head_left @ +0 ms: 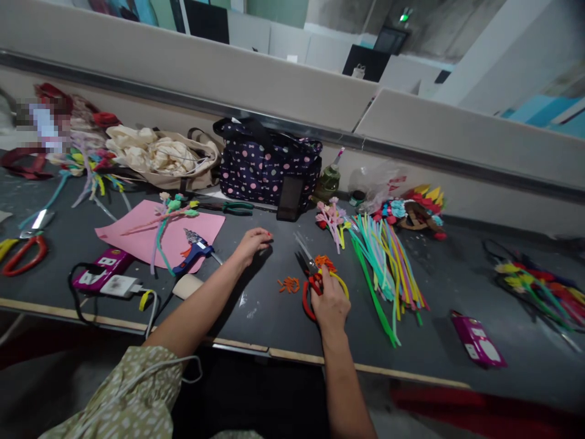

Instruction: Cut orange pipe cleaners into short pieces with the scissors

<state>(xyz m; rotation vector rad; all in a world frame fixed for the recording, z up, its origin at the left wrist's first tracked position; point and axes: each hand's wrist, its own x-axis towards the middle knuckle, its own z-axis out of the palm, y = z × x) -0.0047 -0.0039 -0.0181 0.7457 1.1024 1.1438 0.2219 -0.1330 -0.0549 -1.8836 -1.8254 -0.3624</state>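
My right hand (pixel 331 305) is closed around the handles of a pair of scissors (pixel 313 265) with red and yellow grips. Their blades are spread a little and point away from me, toward the upper left. Small piles of short orange pieces (pixel 289 285) lie beside the scissors, one left of the blades and one partly behind my fingers. Over the table to the left, my left hand (pixel 253 244) has its fingers stretched out to the right. I see nothing in it. Close to its wrist are a blue glue gun (pixel 194 253) and a pink sheet (pixel 137 228) with pipe-cleaner flowers on it.
Bundled coloured pipe cleaners (pixel 388 262) lie right of the scissors. A dark patterned bag (pixel 269 161), a phone (pixel 290 198) and a green bottle (pixel 329 180) stand along the back partition. Purple power strips (pixel 478 341) sit at both sides. Other red-handled scissors (pixel 27 253) lie far left.
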